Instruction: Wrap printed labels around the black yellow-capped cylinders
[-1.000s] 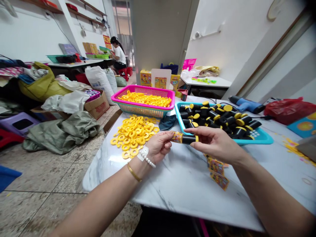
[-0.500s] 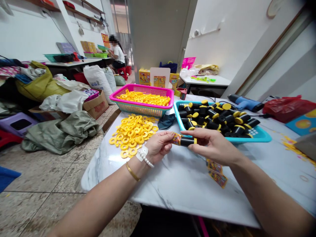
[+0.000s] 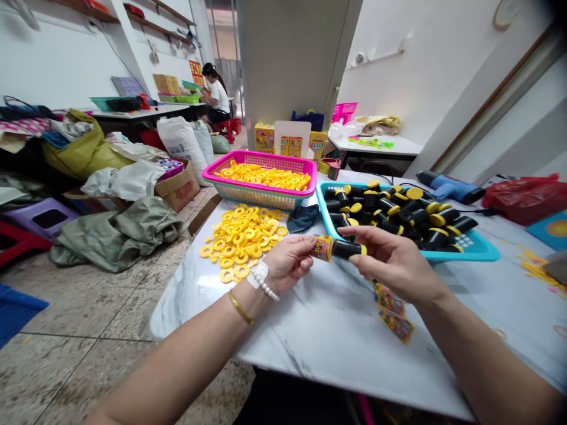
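My left hand point(image 3: 290, 260) pinches a small printed plastic sleeve point(image 3: 323, 248), colourful on yellow, between thumb and fingers. My right hand point(image 3: 390, 260) grips a black tube point(image 3: 346, 248) with a yellow end, held level over the table. The tube's left end meets the sleeve's edge; whether any of it is inside, I cannot tell. Below my right hand, more printed sleeves point(image 3: 396, 316) lie on the table. Close behind that hand stands a turquoise basket point(image 3: 481, 251) of black tubes with yellow ends. Left of the sleeve is a pile of yellow rings point(image 3: 241, 239).
A pink basket point(image 3: 210, 171) with yellow parts sits in a turquoise one at the back. A dark cloth point(image 3: 302, 218) lies between baskets. At right are a blue heat gun point(image 3: 449, 186) and a red bag point(image 3: 525, 198). A person point(image 3: 217, 97) sits far off.
The view has shifted slightly, so the scene sits further right. More of the sleeve shows between my hands, and my right fingers have opened a little around the tube.
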Tool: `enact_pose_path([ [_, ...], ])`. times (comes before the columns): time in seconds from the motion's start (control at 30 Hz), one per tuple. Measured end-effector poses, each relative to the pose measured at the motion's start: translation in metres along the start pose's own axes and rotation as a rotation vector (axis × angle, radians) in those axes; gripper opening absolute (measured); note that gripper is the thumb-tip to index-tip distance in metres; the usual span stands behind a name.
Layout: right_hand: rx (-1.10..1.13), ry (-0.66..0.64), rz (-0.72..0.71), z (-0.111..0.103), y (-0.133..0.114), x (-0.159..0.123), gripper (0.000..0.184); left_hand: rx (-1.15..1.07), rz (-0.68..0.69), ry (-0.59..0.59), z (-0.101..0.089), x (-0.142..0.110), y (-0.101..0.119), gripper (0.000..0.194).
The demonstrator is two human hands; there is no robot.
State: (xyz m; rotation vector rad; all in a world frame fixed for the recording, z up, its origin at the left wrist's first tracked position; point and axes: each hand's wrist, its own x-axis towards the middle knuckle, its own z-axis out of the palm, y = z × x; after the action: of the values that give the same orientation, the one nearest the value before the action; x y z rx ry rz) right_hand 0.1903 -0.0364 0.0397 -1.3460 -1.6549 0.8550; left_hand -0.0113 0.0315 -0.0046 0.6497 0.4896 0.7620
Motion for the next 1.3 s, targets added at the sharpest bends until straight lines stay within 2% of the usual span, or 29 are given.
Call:
enact_pose_path([
  [0.1,0.077,-0.006,0.049,0.005,0.001,0.001,0.044,-0.022,-0.03,-0.021,0.002,-0.001,0.001,0.021],
  [0.23,-0.081,0.023,-0.038,0.007,-0.003,0.0,0.04,-0.025,-0.031,-0.041,0.005,-0.003,0.002,0.022],
  [0.3,-0.113,0.069,-0.076,0.002,-0.006,-0.001,0.036,-0.01,-0.005,-0.006,0.005,-0.002,0.002,0.021],
  [0.43,0.069,0.122,-0.007,-0.006,-0.011,-0.002,0.035,-0.024,-0.017,0.089,0.002,0.001,0.0,0.019],
  [0.57,0.153,0.04,0.034,0.001,-0.01,-0.002,0.038,-0.035,-0.055,0.03,0.002,0.0,0.0,0.019],
  [0.7,0.076,-0.019,0.028,0.009,-0.006,-0.003,0.037,-0.052,-0.055,-0.004,0.006,-0.002,0.001,0.019],
  [0.87,-0.043,-0.049,0.01,0.005,-0.006,-0.003,0.038,0.01,-0.034,-0.003,0.006,-0.004,0.0,0.026],
  [1.07,-0.276,-0.081,-0.099,0.004,-0.009,-0.005,0.04,0.112,0.008,-0.012,0.003,-0.003,-0.005,0.035],
  [1.2,-0.39,0.026,-0.205,0.008,-0.009,-0.006,0.035,0.205,0.06,-0.008,0.005,-0.004,-0.005,0.038],
  [1.3,-0.415,0.151,-0.267,0.01,-0.007,-0.005,0.028,0.279,0.116,0.073,0.008,-0.006,-0.003,0.039],
])
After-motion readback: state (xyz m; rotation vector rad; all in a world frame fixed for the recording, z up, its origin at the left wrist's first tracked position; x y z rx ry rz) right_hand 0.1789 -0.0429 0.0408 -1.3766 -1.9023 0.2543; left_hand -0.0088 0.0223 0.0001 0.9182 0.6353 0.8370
